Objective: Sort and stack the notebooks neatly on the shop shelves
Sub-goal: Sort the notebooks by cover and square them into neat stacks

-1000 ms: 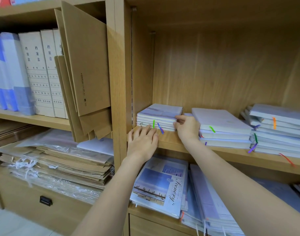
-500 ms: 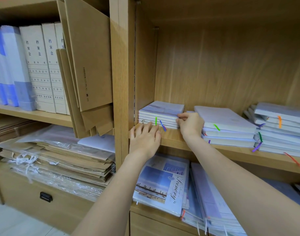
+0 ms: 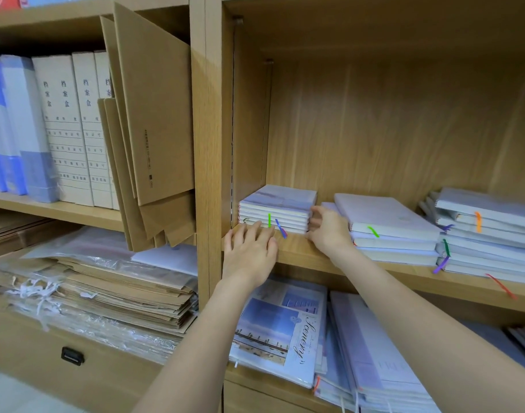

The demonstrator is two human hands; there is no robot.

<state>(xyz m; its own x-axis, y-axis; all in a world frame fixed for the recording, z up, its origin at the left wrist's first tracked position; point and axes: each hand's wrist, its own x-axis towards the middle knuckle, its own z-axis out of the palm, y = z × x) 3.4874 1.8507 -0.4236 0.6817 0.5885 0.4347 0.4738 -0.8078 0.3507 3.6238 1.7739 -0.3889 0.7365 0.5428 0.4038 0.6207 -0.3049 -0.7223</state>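
A small stack of pale notebooks [image 3: 277, 204] with green and blue ribbon markers sits at the left end of the wooden shelf [image 3: 309, 253], against the side panel. My left hand [image 3: 249, 253] lies flat on the shelf edge, its straight fingertips touching the front of that stack. My right hand [image 3: 330, 232] is at the stack's right side, with relaxed fingers touching its edge. A second stack of larger notebooks [image 3: 386, 222] lies just right of my right hand. A taller, uneven stack [image 3: 487, 234] with orange, green and purple ribbons stands at the far right.
Below, large wrapped notebooks, one marked "Scenery" [image 3: 279, 332], lie overlapping. The left bay holds brown card folders [image 3: 154, 120], white file boxes [image 3: 73, 129] and blue binders [image 3: 14, 123]; bundles of brown envelopes [image 3: 91, 293] lie under them.
My right hand's fingers have uncurled and now lie along the right side of the small stack. My left hand stays at the stack's front.
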